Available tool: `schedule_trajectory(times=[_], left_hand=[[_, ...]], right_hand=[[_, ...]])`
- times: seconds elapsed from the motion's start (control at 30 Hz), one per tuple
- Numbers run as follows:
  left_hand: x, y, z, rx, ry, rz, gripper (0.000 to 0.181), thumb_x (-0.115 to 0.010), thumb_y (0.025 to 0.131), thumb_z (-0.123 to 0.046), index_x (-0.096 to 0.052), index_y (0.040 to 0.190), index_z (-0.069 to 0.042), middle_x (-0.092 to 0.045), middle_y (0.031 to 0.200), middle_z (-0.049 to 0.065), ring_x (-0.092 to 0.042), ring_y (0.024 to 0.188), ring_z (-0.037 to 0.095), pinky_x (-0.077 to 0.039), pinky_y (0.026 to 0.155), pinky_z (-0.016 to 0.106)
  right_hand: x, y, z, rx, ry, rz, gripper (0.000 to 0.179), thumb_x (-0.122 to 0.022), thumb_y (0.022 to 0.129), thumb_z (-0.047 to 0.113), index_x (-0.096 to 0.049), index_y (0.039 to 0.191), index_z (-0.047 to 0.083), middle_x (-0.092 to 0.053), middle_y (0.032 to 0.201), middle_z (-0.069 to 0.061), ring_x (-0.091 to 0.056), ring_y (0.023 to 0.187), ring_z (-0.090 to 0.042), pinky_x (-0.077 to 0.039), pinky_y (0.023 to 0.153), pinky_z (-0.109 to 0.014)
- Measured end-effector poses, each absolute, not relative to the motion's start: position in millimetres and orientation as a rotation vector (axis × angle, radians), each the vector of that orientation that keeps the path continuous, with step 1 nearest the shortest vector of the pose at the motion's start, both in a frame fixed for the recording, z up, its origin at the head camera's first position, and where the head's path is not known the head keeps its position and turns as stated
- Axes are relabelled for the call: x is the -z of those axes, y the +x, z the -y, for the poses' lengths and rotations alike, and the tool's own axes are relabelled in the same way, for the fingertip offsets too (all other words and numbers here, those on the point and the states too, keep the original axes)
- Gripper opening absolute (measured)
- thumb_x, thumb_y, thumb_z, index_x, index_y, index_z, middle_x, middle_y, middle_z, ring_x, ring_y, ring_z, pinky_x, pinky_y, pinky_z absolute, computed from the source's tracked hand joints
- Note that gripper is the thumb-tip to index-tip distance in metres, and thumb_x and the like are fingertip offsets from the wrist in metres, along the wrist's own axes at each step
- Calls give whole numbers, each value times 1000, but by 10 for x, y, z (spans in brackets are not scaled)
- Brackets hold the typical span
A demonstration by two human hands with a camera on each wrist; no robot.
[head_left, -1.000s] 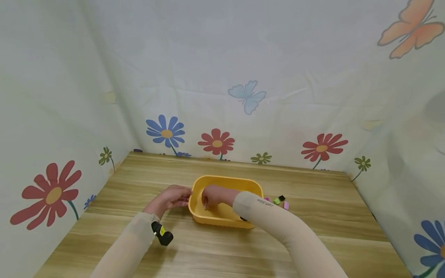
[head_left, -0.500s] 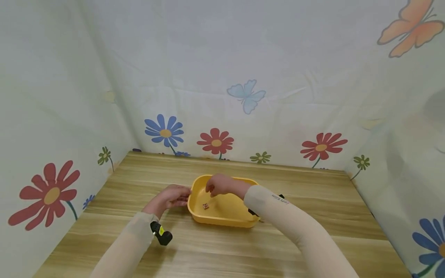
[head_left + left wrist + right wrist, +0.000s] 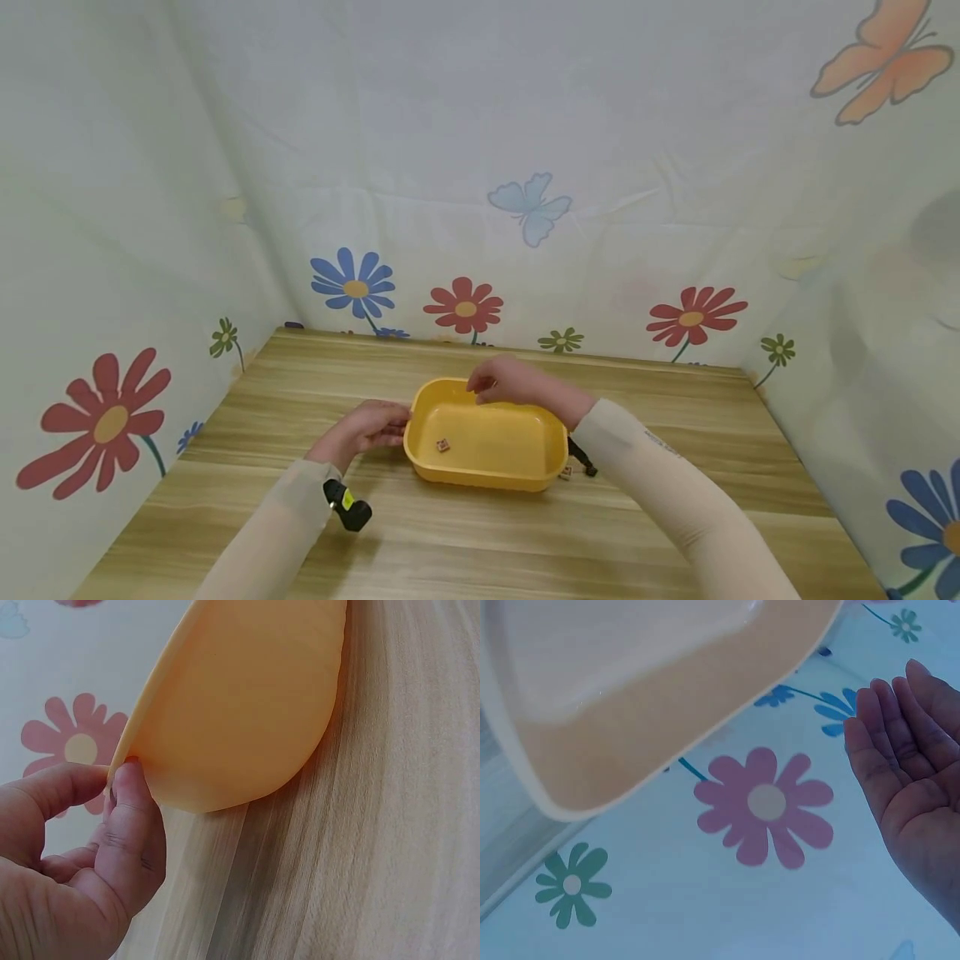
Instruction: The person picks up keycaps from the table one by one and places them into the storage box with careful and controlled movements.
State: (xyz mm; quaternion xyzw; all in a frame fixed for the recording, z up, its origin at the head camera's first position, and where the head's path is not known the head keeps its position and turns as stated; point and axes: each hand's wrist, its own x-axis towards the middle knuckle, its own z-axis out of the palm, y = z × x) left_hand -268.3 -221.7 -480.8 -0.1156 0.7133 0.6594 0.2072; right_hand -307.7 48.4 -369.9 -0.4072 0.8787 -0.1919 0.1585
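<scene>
Pinching L edge of tray [image 3: 480,480]: L hand [image 3: 371,423]; R hand [image 3: 508,380] loose, w/ gap to far edge.

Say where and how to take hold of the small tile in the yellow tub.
Probably by two opposite side edges of the small tile, the right grip coming down from above: it appears to lie flat on the floor of the open yellow tub, whose walls would hinder a sideways approach.

Yellow basin [image 3: 487,481]; brown wood-grained table [image 3: 480,542]; white flower-printed backdrop [image 3: 420,125]; small block [image 3: 442,446], perhaps reddish.
</scene>
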Motion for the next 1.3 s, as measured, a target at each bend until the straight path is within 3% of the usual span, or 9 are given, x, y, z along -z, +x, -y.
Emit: schedule_trajectory(times=[0.73,1.3], left_hand=[[4778,-2661,2210,-1845,-322,-1980,47,-55,104,-12,-47,143,13,-69,86,0,-67,74,7,-62,66,18],[4802,-2675,2206,-1830,-344,-1991,47,-56,104,-13,-48,142,12,-68,87,1,-66,74,8,-61,65,18]], right_hand=[[3746,-2727,-1535,782,-1003,-2704,21,-66,98,8,-72,116,-4,-74,114,-21,-70,104,-31,-60,98,-49],[4116,-2476,-1955,806,-741,-2800,19,-67,97,7,-74,113,-1,-75,104,-13,-68,90,-20,-64,85,-41]])
